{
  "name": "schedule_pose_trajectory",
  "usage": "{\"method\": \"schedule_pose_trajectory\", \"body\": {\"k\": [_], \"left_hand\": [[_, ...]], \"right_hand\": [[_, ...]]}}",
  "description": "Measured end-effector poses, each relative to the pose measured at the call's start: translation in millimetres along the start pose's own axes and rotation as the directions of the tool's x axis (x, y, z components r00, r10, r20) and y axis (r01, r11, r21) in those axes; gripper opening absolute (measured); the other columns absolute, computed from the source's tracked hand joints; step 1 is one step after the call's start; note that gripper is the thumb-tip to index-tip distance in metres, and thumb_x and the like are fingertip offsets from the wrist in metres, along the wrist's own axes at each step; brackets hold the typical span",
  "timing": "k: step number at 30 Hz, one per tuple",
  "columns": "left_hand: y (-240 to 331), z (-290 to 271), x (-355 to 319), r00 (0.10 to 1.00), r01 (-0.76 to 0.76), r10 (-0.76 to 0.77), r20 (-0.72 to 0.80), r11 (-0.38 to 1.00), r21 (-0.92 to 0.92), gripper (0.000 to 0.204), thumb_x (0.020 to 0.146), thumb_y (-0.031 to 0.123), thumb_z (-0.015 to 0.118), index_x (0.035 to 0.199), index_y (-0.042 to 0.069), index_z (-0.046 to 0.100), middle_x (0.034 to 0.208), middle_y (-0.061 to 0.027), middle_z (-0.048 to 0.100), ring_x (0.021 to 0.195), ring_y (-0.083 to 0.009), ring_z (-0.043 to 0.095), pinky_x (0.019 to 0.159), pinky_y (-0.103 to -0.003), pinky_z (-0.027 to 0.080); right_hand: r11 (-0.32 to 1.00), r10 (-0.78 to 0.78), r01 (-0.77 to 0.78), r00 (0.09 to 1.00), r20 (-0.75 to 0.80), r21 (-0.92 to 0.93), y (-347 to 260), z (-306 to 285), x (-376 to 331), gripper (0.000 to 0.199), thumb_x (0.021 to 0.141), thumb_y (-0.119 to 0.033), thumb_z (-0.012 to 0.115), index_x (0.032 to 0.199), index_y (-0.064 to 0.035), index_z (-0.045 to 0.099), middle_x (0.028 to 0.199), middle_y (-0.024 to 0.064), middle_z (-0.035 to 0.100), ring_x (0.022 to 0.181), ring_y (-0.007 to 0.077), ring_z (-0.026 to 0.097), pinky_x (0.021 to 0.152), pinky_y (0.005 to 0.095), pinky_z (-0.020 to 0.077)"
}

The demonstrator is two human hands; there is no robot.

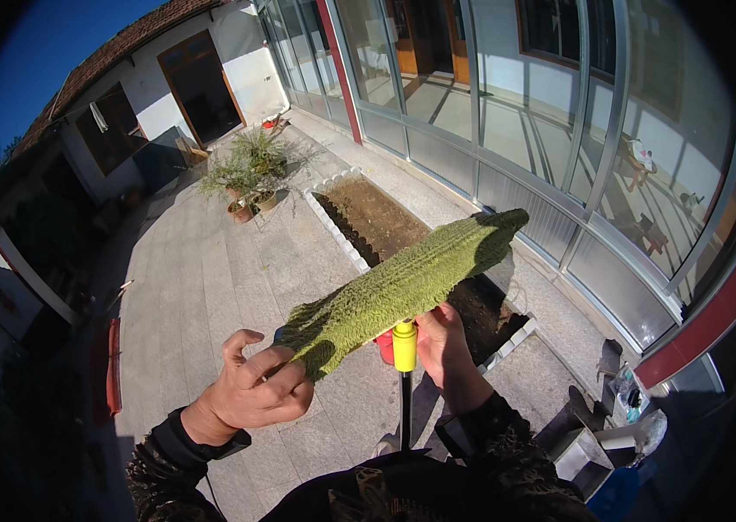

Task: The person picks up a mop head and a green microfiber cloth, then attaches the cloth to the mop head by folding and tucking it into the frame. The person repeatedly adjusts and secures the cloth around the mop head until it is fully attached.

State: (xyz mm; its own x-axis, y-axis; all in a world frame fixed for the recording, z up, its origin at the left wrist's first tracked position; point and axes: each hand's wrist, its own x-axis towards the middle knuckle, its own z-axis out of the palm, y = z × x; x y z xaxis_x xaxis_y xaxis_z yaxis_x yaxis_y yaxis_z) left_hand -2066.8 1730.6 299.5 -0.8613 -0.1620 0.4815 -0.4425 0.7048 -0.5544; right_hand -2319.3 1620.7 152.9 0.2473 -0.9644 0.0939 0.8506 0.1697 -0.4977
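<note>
A flat mop is raised in front of me, its shaggy green pad (pixel 403 278) slanting up from lower left to upper right. Below the pad's middle sit a yellow joint (pixel 404 346) and a black pole (pixel 405 409) that runs down toward my body. My left hand (pixel 265 383) has its fingers curled onto the pad's lower left end. Just right of the yellow joint, my right hand (pixel 448 344) grips the mop head from below, its fingertips partly hidden behind the pad. A red thing (pixel 385 346) shows beside the joint, mostly covered.
Beyond the mop lies a soil bed (pixel 372 213) with a white scalloped border. Potted plants (pixel 253 174) stand farther off on the stone paving (pixel 202 278). A glazed wall (pixel 524 148) runs along the right. Boxes (pixel 584 461) and other items lie at lower right.
</note>
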Motion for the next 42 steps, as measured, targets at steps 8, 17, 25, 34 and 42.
{"method": "schedule_pose_trajectory", "body": {"k": [8,17,25,34,42], "left_hand": [[-1.7,24.4,-2.3,0.909,0.408,-0.417,-0.006,0.891,-0.199,0.046,0.064,0.001,0.072,0.109,-0.001,0.060,0.127,-0.0254,0.058,0.105,-0.0386,0.064,0.089,-0.053,0.047],[-9.8,15.0,7.3,0.975,0.209,-0.207,0.085,0.978,-0.011,0.043,0.079,0.007,0.070,0.122,0.005,0.065,0.121,-0.0244,0.064,0.093,-0.0323,0.068,0.080,-0.042,0.056],[-3.1,-3.1,20.8,0.959,-0.060,-0.033,0.282,0.947,0.314,0.027,0.094,0.013,0.059,0.119,0.006,0.069,0.126,-0.0126,0.066,0.122,-0.0308,0.061,0.103,-0.044,0.048],[-10.8,-1.3,18.8,0.965,-0.056,0.016,0.260,0.988,0.145,0.036,0.091,0.036,0.067,0.123,0.018,0.069,0.138,-0.0090,0.059,0.135,-0.0245,0.050,0.115,-0.052,0.025],[-14.6,6.4,20.7,0.731,0.682,-0.594,0.336,0.632,-0.369,0.073,0.084,0.042,0.075,0.138,-0.001,0.050,0.135,-0.0284,0.054,0.127,-0.0432,0.053,0.104,-0.052,0.042]], "right_hand": [[0.999,0.040,-0.040,0.998,0.050,0.015,-1.3,1.6,-0.9,0.038,0.090,0.000,0.063,0.126,-0.0050,0.054,0.118,0.0028,0.060,0.108,0.0155,0.057,0.098,0.0326,0.0441],[1.000,-0.027,0.027,0.998,0.056,0.000,0.4,4.4,-1.5,0.035,0.090,-0.001,0.064,0.124,-0.0067,0.055,0.113,0.0015,0.059,0.102,0.0132,0.057,0.093,0.0318,0.0471],[0.999,0.021,-0.022,0.999,0.033,0.048,8.7,-5.7,1.7,0.031,0.089,0.003,0.064,0.117,-0.0076,0.058,0.111,0.0004,0.060,0.101,0.0131,0.057,0.093,0.0310,0.0460],[0.992,-0.107,0.113,0.989,0.106,-0.052,9.4,-7.6,2.3,0.032,0.096,-0.014,0.064,0.125,-0.0045,0.055,0.119,0.0065,0.062,0.108,0.0203,0.061,0.096,0.0418,0.0503],[0.999,-0.044,0.045,0.998,0.053,-0.016,8.4,-5.7,3.3,0.035,0.095,-0.015,0.066,0.126,-0.0045,0.054,0.120,0.0061,0.062,0.109,0.0201,0.060,0.096,0.0397,0.0492]]}}
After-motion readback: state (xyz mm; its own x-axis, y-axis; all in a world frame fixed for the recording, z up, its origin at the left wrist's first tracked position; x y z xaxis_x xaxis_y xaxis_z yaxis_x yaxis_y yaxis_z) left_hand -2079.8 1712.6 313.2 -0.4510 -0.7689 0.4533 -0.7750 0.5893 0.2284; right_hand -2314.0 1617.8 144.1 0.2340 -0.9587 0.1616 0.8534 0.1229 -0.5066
